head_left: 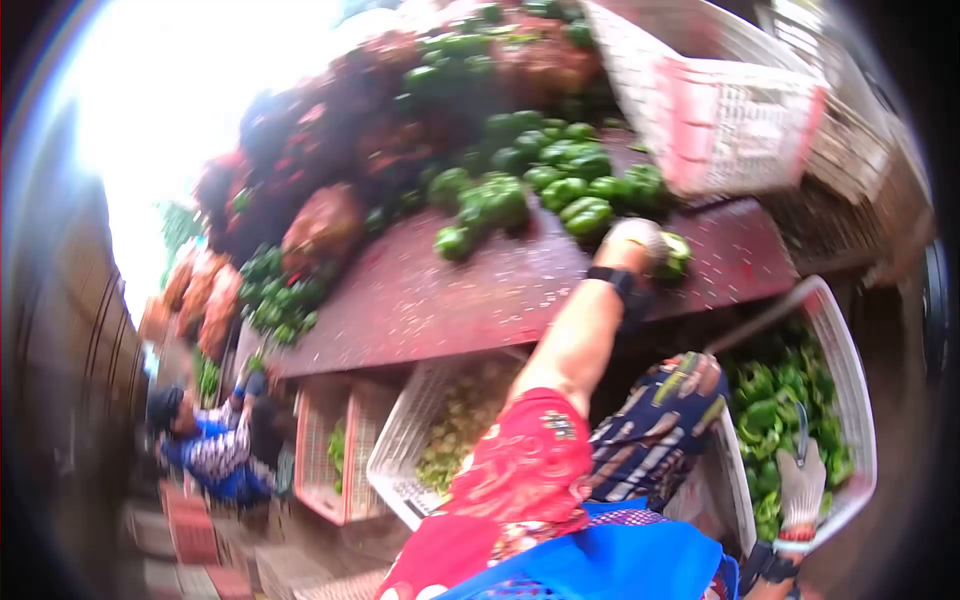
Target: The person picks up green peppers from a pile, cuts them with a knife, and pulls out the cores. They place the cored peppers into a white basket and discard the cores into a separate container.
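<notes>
My left hand (637, 242), in a pale glove and blurred, reaches out over the reddish tabletop (430, 310) with its fingers closed around a green bell pepper (676, 257). Just beyond it, several whole green bell peppers (587, 217) lie on the board. Low on the right, my right hand (802, 485) wears a white glove and grips a small knife (802, 432), blade pointing away from me. That hand is over a white crate (862, 440) filled with cut green peppers (775, 405).
Red net sacks (325, 225) and more peppers are heaped at the back. White-and-pink crates (745, 120) stand at the upper right. Below the table edge are a crate of pale scraps (400, 470) and a pink crate (320, 470). A person in blue (215, 455) sits at the left.
</notes>
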The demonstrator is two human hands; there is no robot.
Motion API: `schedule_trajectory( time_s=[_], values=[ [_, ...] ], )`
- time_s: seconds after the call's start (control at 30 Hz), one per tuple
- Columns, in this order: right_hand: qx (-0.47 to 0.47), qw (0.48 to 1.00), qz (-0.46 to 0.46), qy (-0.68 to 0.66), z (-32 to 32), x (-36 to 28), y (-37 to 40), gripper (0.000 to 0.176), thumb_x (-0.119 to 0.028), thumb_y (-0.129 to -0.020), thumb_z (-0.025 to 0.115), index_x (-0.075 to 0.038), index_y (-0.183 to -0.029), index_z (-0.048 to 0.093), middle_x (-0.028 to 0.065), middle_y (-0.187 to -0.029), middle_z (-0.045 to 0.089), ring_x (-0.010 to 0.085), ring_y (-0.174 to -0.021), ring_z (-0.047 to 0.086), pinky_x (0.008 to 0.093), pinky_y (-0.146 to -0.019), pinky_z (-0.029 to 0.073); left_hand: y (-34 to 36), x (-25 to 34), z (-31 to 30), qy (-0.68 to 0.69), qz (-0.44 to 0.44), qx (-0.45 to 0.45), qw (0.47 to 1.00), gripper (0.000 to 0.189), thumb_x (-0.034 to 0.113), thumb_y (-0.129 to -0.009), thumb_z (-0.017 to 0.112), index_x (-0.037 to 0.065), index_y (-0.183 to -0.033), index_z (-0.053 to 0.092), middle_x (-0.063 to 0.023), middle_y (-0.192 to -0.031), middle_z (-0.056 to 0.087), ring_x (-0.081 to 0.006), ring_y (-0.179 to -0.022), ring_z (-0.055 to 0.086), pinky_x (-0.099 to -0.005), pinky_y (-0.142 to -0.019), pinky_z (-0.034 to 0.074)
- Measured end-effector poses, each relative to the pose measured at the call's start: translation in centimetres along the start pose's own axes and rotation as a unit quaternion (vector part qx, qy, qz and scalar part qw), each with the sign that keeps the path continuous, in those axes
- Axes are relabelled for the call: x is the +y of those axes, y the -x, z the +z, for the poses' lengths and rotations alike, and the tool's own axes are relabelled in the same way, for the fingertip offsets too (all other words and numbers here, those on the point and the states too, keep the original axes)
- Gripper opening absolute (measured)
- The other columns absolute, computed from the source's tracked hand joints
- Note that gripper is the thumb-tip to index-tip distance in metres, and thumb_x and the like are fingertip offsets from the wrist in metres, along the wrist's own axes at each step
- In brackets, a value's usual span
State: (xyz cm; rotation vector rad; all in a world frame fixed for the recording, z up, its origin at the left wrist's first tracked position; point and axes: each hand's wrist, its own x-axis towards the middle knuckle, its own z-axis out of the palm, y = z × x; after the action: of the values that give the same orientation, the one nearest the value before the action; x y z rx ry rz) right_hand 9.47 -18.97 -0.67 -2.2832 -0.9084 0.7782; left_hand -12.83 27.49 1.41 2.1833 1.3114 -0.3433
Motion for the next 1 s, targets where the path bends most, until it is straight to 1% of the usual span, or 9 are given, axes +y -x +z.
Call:
schedule_trajectory(
  time_s=[0.1,0.17,0.3,0.4,0.43,0.53,0.7,0.87,1.0],
  values=[
    [-0.008,0.979,0.063,-0.195,0.1,-1.2,0.0,0.04,-0.019,-0.091,0.07,0.002,-0.124,0.064,0.009,-0.089,0.067,0.0159,-0.058,0.056,0.0295,-0.055,0.046,-1.8,-0.3,2.8,-0.069,0.05,0.202,0.976,0.055,0.047,-0.086,0.07,-0.003,-0.106,0.078,-0.0186,-0.093,0.078,-0.0294,-0.085,0.079,-0.0436,-0.078,0.061],
    [-0.002,0.956,-0.011,-0.292,0.7,1.5,-0.5,0.057,-0.034,-0.098,0.071,0.004,-0.138,0.055,0.0055,-0.094,0.065,0.0051,-0.055,0.05,0.021,-0.047,0.04,3.2,2.4,0.7,0.171,-0.055,0.07,0.981,0.047,0.045,-0.089,0.068,0.002,-0.104,0.078,-0.0151,-0.092,0.078,-0.0264,-0.089,0.077,-0.0388,-0.076,0.058],
    [-0.029,0.884,-0.031,-0.466,0.2,-3.1,1.6,0.076,-0.052,-0.101,0.066,0.002,-0.15,0.045,0.0069,-0.102,0.067,0.0024,-0.057,0.05,0.0181,-0.046,0.039,12.3,10.1,1.5,0.376,0.174,0.046,0.909,0.043,0.036,-0.085,0.072,-0.004,-0.1,0.074,-0.0123,-0.084,0.076,-0.0251,-0.076,0.075,-0.0363,-0.071,0.057],
    [-0.001,0.831,0.007,-0.557,0.8,-6.2,3.2,0.074,-0.062,-0.098,0.064,-0.001,-0.139,0.055,0.0065,-0.093,0.066,0.0046,-0.052,0.049,0.0189,-0.041,0.038,18.0,16.9,4.8,0.278,0.24,-0.047,0.929,0.045,0.037,-0.08,0.071,-0.003,-0.101,0.074,-0.0248,-0.093,0.074,-0.04,-0.092,0.073,-0.0446,-0.085,0.059],
    [0.007,0.814,0.018,-0.581,1.1,-6.6,3.4,0.073,-0.066,-0.097,0.063,-0.003,-0.134,0.059,0.0059,-0.088,0.066,0.0058,-0.05,0.049,0.0197,-0.039,0.038,17.3,18.5,8.6,0.207,0.288,0.019,0.935,0.045,0.037,-0.08,0.072,-0.002,-0.103,0.072,-0.0281,-0.096,0.073,-0.0419,-0.095,0.073,-0.0459,-0.085,0.058],
    [-0.003,0.838,0.144,-0.526,1.1,0.5,1.3,0.058,-0.064,-0.095,0.066,-0.008,-0.111,0.063,0.0056,-0.069,0.059,0.0134,-0.038,0.047,0.025,-0.034,0.042,16.5,20.9,15.0,0.175,0.344,0.0,0.923,0.047,0.038,-0.082,0.072,-0.005,-0.104,0.069,-0.0284,-0.096,0.073,-0.044,-0.093,0.072,-0.0484,-0.083,0.057],
    [0.08,0.896,0.097,-0.425,0.7,-0.8,2.8,0.059,-0.055,-0.096,0.069,-0.003,-0.122,0.057,0.0067,-0.067,0.057,0.016,-0.037,0.049,0.0264,-0.032,0.042,18.1,20.1,14.3,0.258,0.27,-0.167,0.913,0.044,0.037,-0.088,0.07,-0.003,-0.107,0.074,-0.0182,-0.086,0.076,-0.0288,-0.077,0.076,-0.0412,-0.069,0.059],
    [0.181,0.928,0.023,-0.326,0.2,-1.4,3.2,0.062,-0.051,-0.096,0.07,0.0,-0.127,0.054,0.0056,-0.058,0.053,0.015,-0.031,0.044,0.0263,-0.032,0.038,16.5,20.1,14.6,0.242,0.274,-0.286,0.886,0.042,0.038,-0.09,0.067,-0.002,-0.095,0.078,-0.018,-0.084,0.076,-0.0296,-0.079,0.076,-0.0417,-0.07,0.059],
    [0.228,0.868,-0.014,-0.441,0.8,-2.6,2.3,0.049,-0.021,-0.089,0.084,0.003,-0.126,0.062,0.005,-0.079,0.064,0.0075,-0.037,0.04,0.0237,-0.034,0.031,15.4,20.2,15.7,0.149,0.347,-0.114,0.919,0.043,0.039,-0.087,0.069,-0.002,-0.093,0.077,-0.0213,-0.086,0.075,-0.0352,-0.081,0.076,-0.0459,-0.073,0.059]
  ],
)
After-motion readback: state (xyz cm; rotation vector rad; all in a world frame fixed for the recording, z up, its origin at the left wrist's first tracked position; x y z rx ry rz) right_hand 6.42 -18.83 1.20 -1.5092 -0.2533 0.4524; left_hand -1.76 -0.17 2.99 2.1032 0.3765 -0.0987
